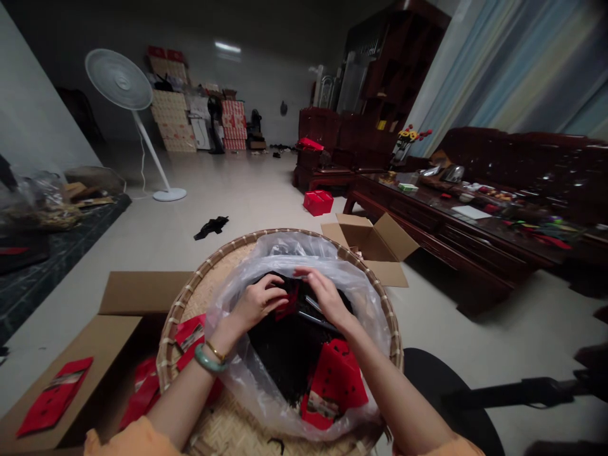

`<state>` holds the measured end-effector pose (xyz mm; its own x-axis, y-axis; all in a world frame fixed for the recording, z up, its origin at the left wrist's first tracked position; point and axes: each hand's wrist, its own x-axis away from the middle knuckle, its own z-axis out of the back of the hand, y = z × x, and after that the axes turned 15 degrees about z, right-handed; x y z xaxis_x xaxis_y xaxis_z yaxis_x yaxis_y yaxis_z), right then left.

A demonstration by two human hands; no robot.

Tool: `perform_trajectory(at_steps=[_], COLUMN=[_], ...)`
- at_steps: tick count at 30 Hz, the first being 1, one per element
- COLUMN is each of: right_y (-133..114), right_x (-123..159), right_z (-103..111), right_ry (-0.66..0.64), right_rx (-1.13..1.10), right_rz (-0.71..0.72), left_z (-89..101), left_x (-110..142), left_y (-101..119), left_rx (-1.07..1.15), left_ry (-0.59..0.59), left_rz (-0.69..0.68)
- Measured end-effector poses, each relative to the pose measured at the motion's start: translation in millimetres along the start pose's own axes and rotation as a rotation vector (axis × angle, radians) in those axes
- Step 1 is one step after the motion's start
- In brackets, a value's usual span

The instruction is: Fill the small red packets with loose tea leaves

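My left hand has its fingers curled at the edge of a dark red packet, which is partly in shadow. Across from it, my right hand is open, fingers stretched out over the bag. Below both hands lies a heap of black loose stuff in a clear plastic bag, its kind too dark to tell. Two slim shiny metal bars, perhaps one tool, rest on the heap under my right hand. Red printed packets lie on the bag's near right side.
The bag sits in a round woven bamboo basket. More red packets lie at its left rim. An open carton with red packets stands left, another carton beyond right. A black round stool is at right, a white fan farther back.
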<state>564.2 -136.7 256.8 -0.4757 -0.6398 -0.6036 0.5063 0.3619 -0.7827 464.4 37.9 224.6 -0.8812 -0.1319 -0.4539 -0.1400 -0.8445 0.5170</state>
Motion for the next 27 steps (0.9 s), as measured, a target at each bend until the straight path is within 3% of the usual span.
perform_trajectory(at_steps=[4,6,10,13,15,19,24,27], right_y=[-3.2,-2.3,-0.5,-2.4,-5.6,-13.8,-15.6,-10.3], right_x=[8.4,9.9,8.5,8.7,10.1,13.7,14.7,14.8], right_z=[-0.2,-2.6,-4.5,-4.2,-3.6,0.6,10.2,11.4], right_ry=[-0.383,-0.497,-0.656,-0.719,-0.706,-0.586,-0.211,-0.210], right_rx=[0.506,0.678,0.768,0.748,0.720,0.566,0.414,0.357], right_rz=[0.186,0.211,0.231,0.239,0.238,0.252,0.160,0.098], left_z=[0.7,-1.3,-16.7,-38.3,-52.8,-67.2,-62.1,-61.6], left_x=[6.8,10.8,18.1,21.0,21.6,23.2,27.5,29.5], left_y=[1.2,5.2,13.5,10.9,4.7,-5.0,-2.0,-0.9], left_rx=[0.020,0.046,0.210,0.396,0.508,0.594,0.545,0.516], left_ry=[-0.047,-0.070,-0.011,-0.110,-0.156,-0.134,-0.054,-0.060], left_rz=[-0.024,-0.002,0.233,0.434,0.514,0.633,0.491,0.435])
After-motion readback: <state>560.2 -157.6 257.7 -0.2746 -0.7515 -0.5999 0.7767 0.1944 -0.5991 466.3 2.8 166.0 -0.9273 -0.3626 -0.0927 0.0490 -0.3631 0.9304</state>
